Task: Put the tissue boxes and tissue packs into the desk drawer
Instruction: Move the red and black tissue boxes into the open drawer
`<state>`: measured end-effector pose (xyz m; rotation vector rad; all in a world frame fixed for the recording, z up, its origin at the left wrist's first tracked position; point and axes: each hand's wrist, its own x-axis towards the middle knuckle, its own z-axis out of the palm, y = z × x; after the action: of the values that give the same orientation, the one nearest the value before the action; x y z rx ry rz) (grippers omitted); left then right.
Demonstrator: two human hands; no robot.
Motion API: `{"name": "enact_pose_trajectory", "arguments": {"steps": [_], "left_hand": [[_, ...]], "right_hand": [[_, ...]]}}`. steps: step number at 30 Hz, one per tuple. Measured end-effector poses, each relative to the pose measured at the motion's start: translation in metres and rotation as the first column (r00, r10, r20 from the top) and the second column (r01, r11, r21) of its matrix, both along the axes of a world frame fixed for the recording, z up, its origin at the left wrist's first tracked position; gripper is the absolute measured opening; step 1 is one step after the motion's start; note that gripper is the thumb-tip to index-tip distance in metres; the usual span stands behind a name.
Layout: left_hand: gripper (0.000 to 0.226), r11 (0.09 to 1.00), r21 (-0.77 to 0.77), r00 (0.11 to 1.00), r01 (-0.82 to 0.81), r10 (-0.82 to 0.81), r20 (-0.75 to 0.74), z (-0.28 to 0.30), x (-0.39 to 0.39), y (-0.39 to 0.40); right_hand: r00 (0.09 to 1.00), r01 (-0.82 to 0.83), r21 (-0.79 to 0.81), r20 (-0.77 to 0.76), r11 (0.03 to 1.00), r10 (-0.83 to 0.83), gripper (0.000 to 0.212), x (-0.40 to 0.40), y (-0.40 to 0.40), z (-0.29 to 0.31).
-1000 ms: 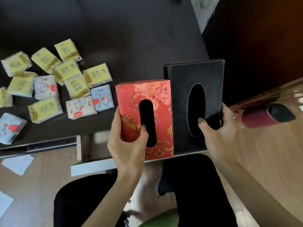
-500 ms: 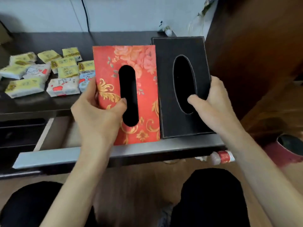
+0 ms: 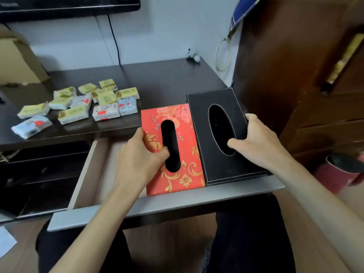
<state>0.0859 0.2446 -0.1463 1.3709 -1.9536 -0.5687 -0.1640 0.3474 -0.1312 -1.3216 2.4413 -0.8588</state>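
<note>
My left hand (image 3: 140, 154) grips the red floral tissue box (image 3: 173, 148), thumb hooked into its oval slot and fingers wrapped over its left edge. My right hand (image 3: 254, 140) holds the black tissue box (image 3: 222, 134) the same way, thumb in the opening and fingers curled round the far right edge. The two boxes lie side by side, long edges touching, the red one to the left. Both are in the right part of the open desk drawer (image 3: 157, 208), their near ends just behind its grey front panel; the black box sits higher and reaches farther back, and I cannot tell whether either one rests on the drawer floor. The left part of the drawer shows bare pale bottom.

The tissue packs (image 3: 78, 107) lie in a loose cluster on the left of the dark desktop (image 3: 167, 83), yellow ones mixed with white ones printed in red, some touching, a few apart toward the near left edge. A black cable (image 3: 114, 38) hangs down the wall behind the desk. To the right, on the floor, stands a red bin (image 3: 338, 172).
</note>
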Motion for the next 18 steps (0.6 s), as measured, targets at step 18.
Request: {"name": "enact_pose_trajectory", "arguments": {"steps": [18], "left_hand": [[0.041, 0.970, 0.128, 0.869, 0.206, -0.242, 0.432, -0.032, 0.018, 0.029]], "right_hand": [[0.782, -0.073, 0.309, -0.572, 0.948, 0.246, 0.047, 0.013, 0.038, -0.017]]}}
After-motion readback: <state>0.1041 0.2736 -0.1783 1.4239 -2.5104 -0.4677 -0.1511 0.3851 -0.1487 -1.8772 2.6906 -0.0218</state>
